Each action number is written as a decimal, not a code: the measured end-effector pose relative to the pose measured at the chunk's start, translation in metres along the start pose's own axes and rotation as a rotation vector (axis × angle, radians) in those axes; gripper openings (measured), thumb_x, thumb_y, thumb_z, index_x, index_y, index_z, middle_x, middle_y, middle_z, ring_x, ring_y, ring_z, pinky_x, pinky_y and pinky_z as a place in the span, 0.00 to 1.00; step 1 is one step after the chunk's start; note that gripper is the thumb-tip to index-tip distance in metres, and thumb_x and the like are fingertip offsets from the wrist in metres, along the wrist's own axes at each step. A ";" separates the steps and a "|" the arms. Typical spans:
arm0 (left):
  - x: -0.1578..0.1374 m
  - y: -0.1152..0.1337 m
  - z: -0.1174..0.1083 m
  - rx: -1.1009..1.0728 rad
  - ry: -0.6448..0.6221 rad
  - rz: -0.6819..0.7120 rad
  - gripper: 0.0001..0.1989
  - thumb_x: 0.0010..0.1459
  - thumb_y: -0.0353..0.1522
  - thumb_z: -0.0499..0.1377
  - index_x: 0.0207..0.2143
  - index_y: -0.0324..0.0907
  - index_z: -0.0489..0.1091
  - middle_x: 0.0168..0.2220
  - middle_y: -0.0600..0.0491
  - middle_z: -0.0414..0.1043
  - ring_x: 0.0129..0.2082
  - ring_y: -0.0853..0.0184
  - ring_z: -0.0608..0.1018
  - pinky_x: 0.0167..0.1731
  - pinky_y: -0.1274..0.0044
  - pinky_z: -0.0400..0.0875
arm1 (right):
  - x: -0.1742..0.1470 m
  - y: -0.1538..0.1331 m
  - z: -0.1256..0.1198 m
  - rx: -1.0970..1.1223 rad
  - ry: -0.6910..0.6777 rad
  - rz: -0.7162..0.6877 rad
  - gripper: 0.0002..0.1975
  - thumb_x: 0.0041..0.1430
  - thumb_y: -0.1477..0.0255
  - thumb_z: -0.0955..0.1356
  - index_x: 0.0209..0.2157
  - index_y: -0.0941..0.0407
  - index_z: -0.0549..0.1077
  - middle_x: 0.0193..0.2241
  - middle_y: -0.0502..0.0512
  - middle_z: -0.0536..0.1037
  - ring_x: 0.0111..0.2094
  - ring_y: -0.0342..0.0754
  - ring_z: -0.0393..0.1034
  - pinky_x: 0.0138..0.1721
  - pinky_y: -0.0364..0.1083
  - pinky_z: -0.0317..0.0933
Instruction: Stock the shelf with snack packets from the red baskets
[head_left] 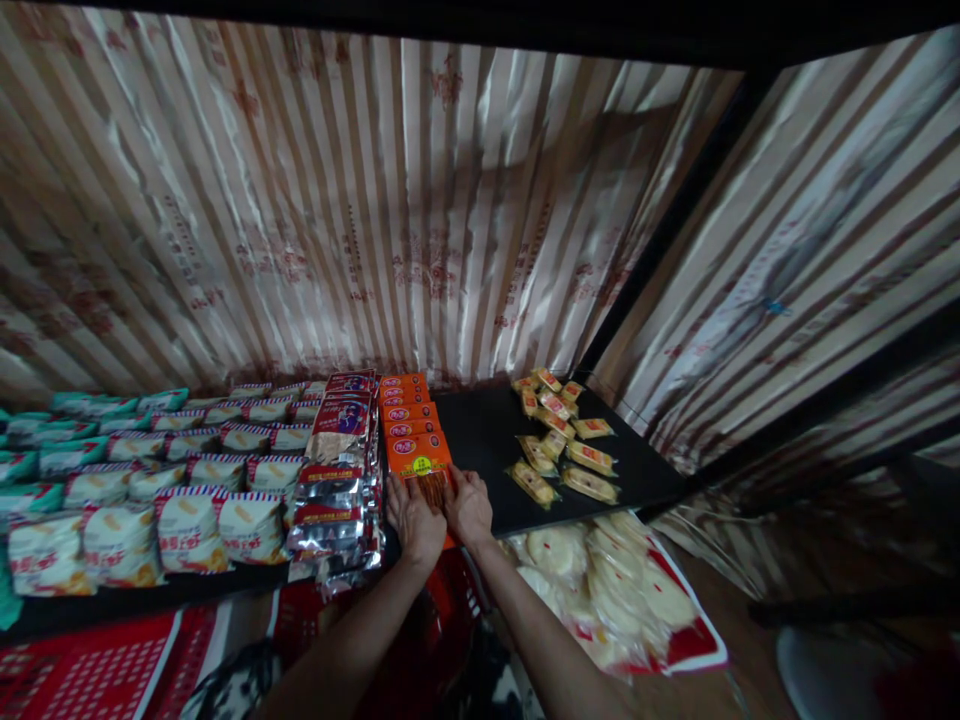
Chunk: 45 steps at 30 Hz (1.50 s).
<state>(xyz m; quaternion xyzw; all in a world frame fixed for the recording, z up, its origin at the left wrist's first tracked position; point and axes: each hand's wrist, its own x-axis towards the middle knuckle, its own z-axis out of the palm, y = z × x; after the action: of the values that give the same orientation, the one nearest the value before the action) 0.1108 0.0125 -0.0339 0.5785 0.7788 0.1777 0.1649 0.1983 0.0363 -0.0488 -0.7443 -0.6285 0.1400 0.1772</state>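
An orange snack packet (424,454) with a yellow round label and a window showing brown strips lies at the front of an overlapping row of similar orange packets (409,394). My left hand (417,524) grips its left edge. On the opposite edge is my right hand (469,509), gripping the same packet. The fingertips are partly hidden against the packet. Just left of my left hand stand stacked dark red and silver packets (334,480). Right of my right hand is the bare black shelf surface (480,430).
Several small yellow wrapped snacks (555,435) are scattered on the shelf's right. White-and-blue bags (191,535) and teal bags (71,455) fill its left. Below are a red crate (112,665) and clear bags of pale round discs (619,580). Striped sheeting (420,200) hangs behind; a dark post (675,210) rises right.
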 end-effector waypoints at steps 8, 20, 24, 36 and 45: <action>-0.010 -0.015 0.010 0.036 -0.002 0.171 0.29 0.51 0.25 0.53 0.57 0.31 0.58 0.63 0.37 0.50 0.64 0.53 0.50 0.59 0.63 0.49 | 0.000 0.006 0.005 0.017 0.025 -0.061 0.20 0.62 0.70 0.58 0.54 0.56 0.67 0.47 0.57 0.71 0.46 0.51 0.61 0.48 0.44 0.55; -0.009 -0.025 0.011 0.036 -0.005 0.225 0.31 0.50 0.27 0.54 0.58 0.30 0.56 0.63 0.38 0.50 0.63 0.53 0.52 0.59 0.65 0.50 | 0.000 0.010 0.013 0.090 0.057 -0.099 0.19 0.60 0.72 0.57 0.50 0.58 0.70 0.48 0.58 0.70 0.48 0.51 0.60 0.52 0.46 0.53; -0.008 -0.026 0.011 0.040 -0.017 0.235 0.31 0.51 0.27 0.54 0.58 0.31 0.56 0.63 0.39 0.50 0.64 0.55 0.51 0.60 0.67 0.48 | -0.001 0.012 0.013 0.132 0.055 -0.089 0.21 0.58 0.72 0.59 0.52 0.58 0.68 0.49 0.58 0.70 0.51 0.50 0.59 0.53 0.47 0.52; -0.012 -0.024 0.008 0.064 0.027 0.300 0.28 0.53 0.27 0.52 0.57 0.28 0.57 0.62 0.35 0.50 0.63 0.51 0.51 0.59 0.63 0.51 | -0.001 0.010 0.008 0.178 0.034 -0.094 0.21 0.56 0.72 0.61 0.51 0.54 0.69 0.53 0.56 0.67 0.54 0.51 0.58 0.54 0.49 0.52; -0.069 -0.058 -0.022 -0.075 -0.072 0.693 0.18 0.62 0.35 0.43 0.29 0.42 0.71 0.31 0.47 0.73 0.38 0.61 0.74 0.45 0.67 0.66 | -0.076 0.001 -0.008 0.701 0.305 0.023 0.20 0.60 0.61 0.57 0.47 0.60 0.65 0.41 0.62 0.73 0.42 0.50 0.67 0.42 0.46 0.62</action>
<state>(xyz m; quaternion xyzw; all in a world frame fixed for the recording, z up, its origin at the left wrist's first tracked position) 0.0710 -0.0707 -0.0377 0.8079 0.5228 0.2310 0.1433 0.1893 -0.0391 -0.0435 -0.6578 -0.5007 0.2359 0.5109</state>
